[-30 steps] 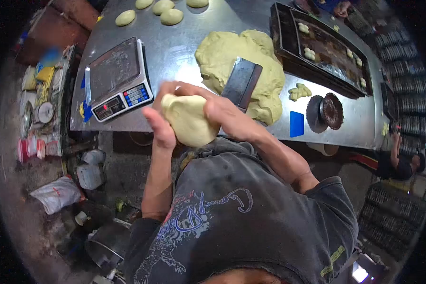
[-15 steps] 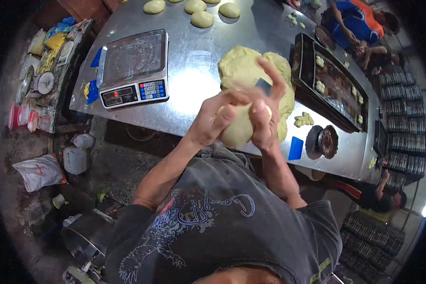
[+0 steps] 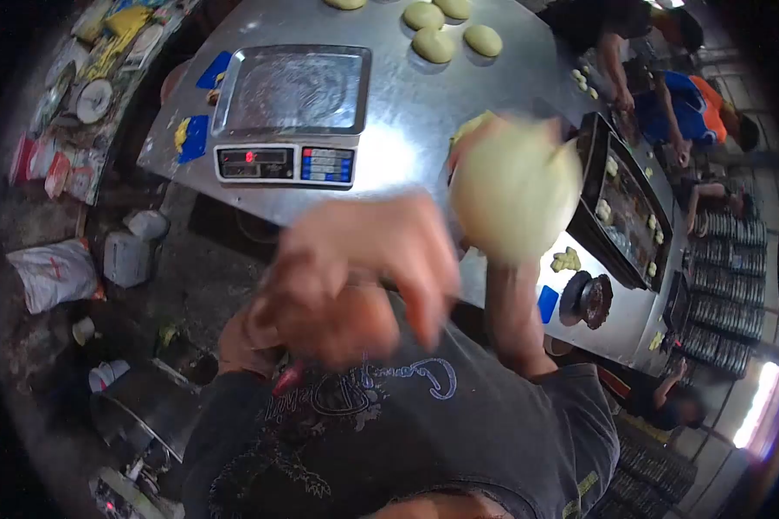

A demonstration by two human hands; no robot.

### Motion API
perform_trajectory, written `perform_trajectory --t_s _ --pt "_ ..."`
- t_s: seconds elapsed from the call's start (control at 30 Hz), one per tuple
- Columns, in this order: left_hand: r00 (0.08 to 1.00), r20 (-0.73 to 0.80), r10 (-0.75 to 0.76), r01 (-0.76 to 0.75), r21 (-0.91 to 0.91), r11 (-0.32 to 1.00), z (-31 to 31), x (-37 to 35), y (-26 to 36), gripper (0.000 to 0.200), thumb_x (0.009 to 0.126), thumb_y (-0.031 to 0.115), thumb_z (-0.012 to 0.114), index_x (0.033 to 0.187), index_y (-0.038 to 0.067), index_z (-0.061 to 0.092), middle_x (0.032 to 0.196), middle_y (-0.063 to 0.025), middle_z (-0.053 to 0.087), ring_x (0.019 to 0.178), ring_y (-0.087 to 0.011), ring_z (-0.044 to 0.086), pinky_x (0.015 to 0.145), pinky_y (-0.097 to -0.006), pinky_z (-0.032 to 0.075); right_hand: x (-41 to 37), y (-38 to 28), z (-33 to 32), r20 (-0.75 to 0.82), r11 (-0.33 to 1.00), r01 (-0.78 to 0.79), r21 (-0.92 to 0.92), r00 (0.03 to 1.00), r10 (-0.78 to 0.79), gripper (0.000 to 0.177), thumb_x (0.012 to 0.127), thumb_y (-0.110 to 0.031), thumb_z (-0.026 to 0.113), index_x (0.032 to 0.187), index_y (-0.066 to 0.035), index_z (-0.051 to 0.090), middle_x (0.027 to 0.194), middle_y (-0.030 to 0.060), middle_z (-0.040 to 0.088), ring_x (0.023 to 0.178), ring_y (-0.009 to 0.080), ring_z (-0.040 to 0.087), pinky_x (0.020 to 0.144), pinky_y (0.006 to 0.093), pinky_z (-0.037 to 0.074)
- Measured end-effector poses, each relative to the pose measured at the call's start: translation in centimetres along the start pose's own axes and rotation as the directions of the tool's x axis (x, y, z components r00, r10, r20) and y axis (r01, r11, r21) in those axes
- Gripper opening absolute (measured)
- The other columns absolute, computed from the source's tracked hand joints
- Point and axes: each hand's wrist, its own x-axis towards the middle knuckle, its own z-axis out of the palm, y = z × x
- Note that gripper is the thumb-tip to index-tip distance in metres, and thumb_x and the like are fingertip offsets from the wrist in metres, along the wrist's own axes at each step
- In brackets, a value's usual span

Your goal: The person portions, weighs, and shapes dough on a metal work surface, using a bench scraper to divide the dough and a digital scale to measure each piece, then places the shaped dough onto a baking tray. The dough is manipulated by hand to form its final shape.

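Observation:
A large, smooth, pale yellow dough ball (image 3: 516,201) is held up over the table edge by my right hand (image 3: 512,272). The ball hides most of that hand, leaving the wrist side in sight below it. My left hand (image 3: 368,259) is in front of my shirt, apart from the dough and blurred by motion. Its fingers are bent and spread, and nothing shows in them. Behind the ball, a bit of the bigger dough mass (image 3: 469,130) shows on the metal table (image 3: 407,104).
A digital scale (image 3: 290,112) stands left, beside blue scrapers (image 3: 194,138). Several dough rounds (image 3: 433,45) lie at the back. To the right are a dark tray (image 3: 627,203) with dough pieces, a small dough lump (image 3: 566,259) and a round dark mould (image 3: 595,301). Other people (image 3: 688,108) work beyond.
Both hands were around the dough ball. My left hand has let go and drawn back toward my chest, while my right hand has carried the ball up and to the right. The view has shifted.

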Motion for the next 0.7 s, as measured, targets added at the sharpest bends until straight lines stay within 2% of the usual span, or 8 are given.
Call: perform_trajectory --t_s 0.03,0.07,0.13,0.23,0.3,0.4,0.53,0.7 --pt "0.990 0.138 0.033 -0.019 -0.107 0.994 1.1 0.1 0.8 0.045 0.094 0.050 0.060 0.086 0.006 0.068 0.087 -0.0090 0.066 0.083 -0.0282 0.065 0.074 -0.0366 0.048 3.0 -1.6 -1.0 0.031 0.634 0.533 -0.560 0.778 -0.627 0.044 0.100 -0.039 0.059 0.122 -0.002 0.062 0.111 0.0106 0.067 0.099 0.0236 0.064 0.094 0.0355 0.051" --pt "0.961 0.270 0.066 -0.007 -0.211 0.977 2.2 0.2 1.6 0.047 0.091 0.053 0.063 0.087 0.007 0.068 0.086 -0.0067 0.066 0.077 -0.0265 0.065 0.071 -0.0361 0.047 6.9 -3.0 -1.9 0.204 0.151 0.579 -0.801 0.502 -0.841 0.038 0.100 -0.034 0.061 0.121 -0.002 0.064 0.110 0.0102 0.066 0.102 0.0227 0.062 0.097 0.0342 0.049" --pt "0.905 0.396 0.155 -0.019 -0.325 0.946 3.2 1.1 2.3 0.054 0.089 0.060 0.063 0.086 0.006 0.066 0.082 -0.0041 0.063 0.069 -0.0242 0.062 0.062 -0.0350 0.043 14.6 -4.4 -2.6 0.494 -0.353 0.433 -0.830 0.276 -0.824 0.039 0.099 -0.036 0.063 0.124 -0.006 0.063 0.112 0.0120 0.068 0.102 0.0263 0.064 0.092 0.0391 0.051" --pt "0.856 0.452 0.252 0.026 -0.524 0.852 3.3 2.4 3.3 0.043 0.083 0.051 0.073 0.086 0.009 0.063 0.072 0.0027 0.058 0.063 -0.0208 0.059 0.057 -0.0342 0.039 15.6 -3.5 -2.9 0.101 -0.064 0.082 -0.995 0.633 -0.768 0.040 0.107 -0.034 0.046 0.117 0.001 0.063 0.110 0.0102 0.065 0.104 0.0202 0.061 0.093 0.0354 0.048" --pt "0.850 0.456 0.263 -0.008 -0.488 0.873 2.7 2.3 3.8 0.041 0.080 0.049 0.072 0.084 0.010 0.059 0.074 0.0005 0.057 0.065 -0.0234 0.060 0.061 -0.0366 0.041 13.5 -0.5 -4.7 0.169 -0.250 -0.012 -0.968 0.704 -0.690 0.038 0.107 -0.030 0.048 0.113 0.002 0.067 0.108 0.0106 0.068 0.098 0.0200 0.062 0.087 0.0351 0.049" --pt "0.817 0.509 0.272 -0.040 -0.420 0.907 1.3 2.6 4.3 0.045 0.076 0.050 0.072 0.080 0.011 0.050 0.074 -0.0006 0.054 0.067 -0.0262 0.059 0.065 -0.0391 0.043 7.1 3.9 -11.1 -0.137 -0.139 -0.231 -0.963 0.864 -0.485 0.038 0.109 -0.029 0.047 0.117 0.001 0.068 0.110 0.0093 0.069 0.106 0.0189 0.063 0.099 0.0331 0.047" --pt "0.812 0.487 0.320 -0.079 -0.452 0.888 0.9 3.2 3.3 0.046 0.075 0.050 0.070 0.080 0.010 0.049 0.073 0.0000 0.053 0.067 -0.0256 0.059 0.066 -0.0386 0.043 -4.1 7.7 -17.6 -0.537 0.305 -0.441 -0.844 0.707 -0.461 0.036 0.109 -0.027 0.049 0.118 0.003 0.067 0.104 0.0061 0.069 0.096 0.0140 0.065 0.091 0.0305 0.052" --pt "0.734 0.572 0.366 0.115 -0.636 0.763 2.0 6.1 1.1 0.045 0.085 0.052 0.065 0.079 0.008 0.059 0.071 -0.0011 0.052 0.060 -0.0221 0.054 0.057 -0.0353 0.038 -15.3 7.0 -19.2 -0.671 0.483 -0.475 -0.735 0.409 -0.618 0.035 0.109 -0.029 0.050 0.120 0.000 0.066 0.104 0.0053 0.070 0.091 0.0132 0.066 0.087 0.0296 0.052"
